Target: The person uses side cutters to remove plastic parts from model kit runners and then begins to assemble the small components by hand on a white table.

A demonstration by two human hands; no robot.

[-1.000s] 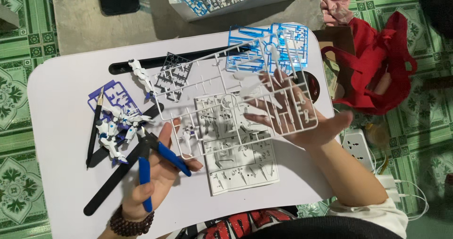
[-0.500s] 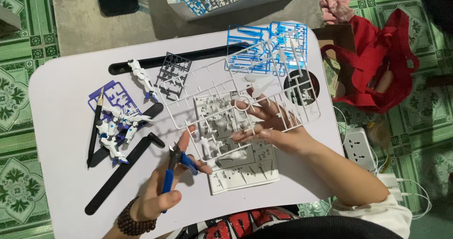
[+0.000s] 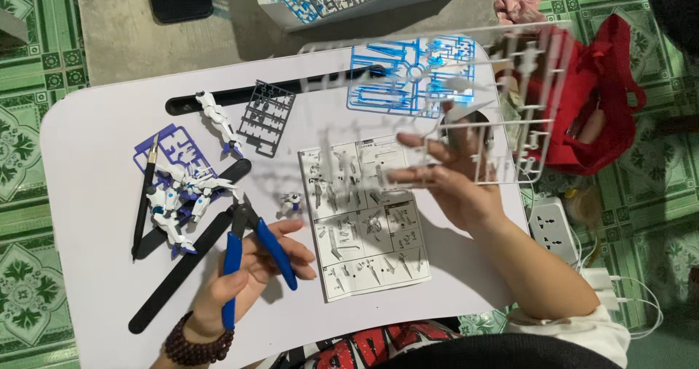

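My left hand (image 3: 251,274) holds blue-handled nippers (image 3: 247,249) over the white table (image 3: 95,143), jaws pointing away from me. My right hand (image 3: 451,180) lifts a white plastic parts frame (image 3: 502,100), blurred with motion, up and off to the right above the table. Beneath where it lay, a folded instruction sheet (image 3: 364,220) lies flat. A small white and blue model part (image 3: 290,203) sits just left of the sheet. A partly built white and blue robot figure (image 3: 178,198) lies left of the nippers.
A blue parts frame (image 3: 411,74), a dark grey frame (image 3: 266,114), a purple frame (image 3: 171,147), a white limb piece (image 3: 217,118), a craft knife (image 3: 145,194) and black strips (image 3: 182,267) lie on the table. A red bag (image 3: 593,100) and a power strip (image 3: 553,227) sit right.
My right hand has raised the white parts frame off the table and swung it right, uncovering the instruction sheet. My left hand with the nippers shifted slightly.
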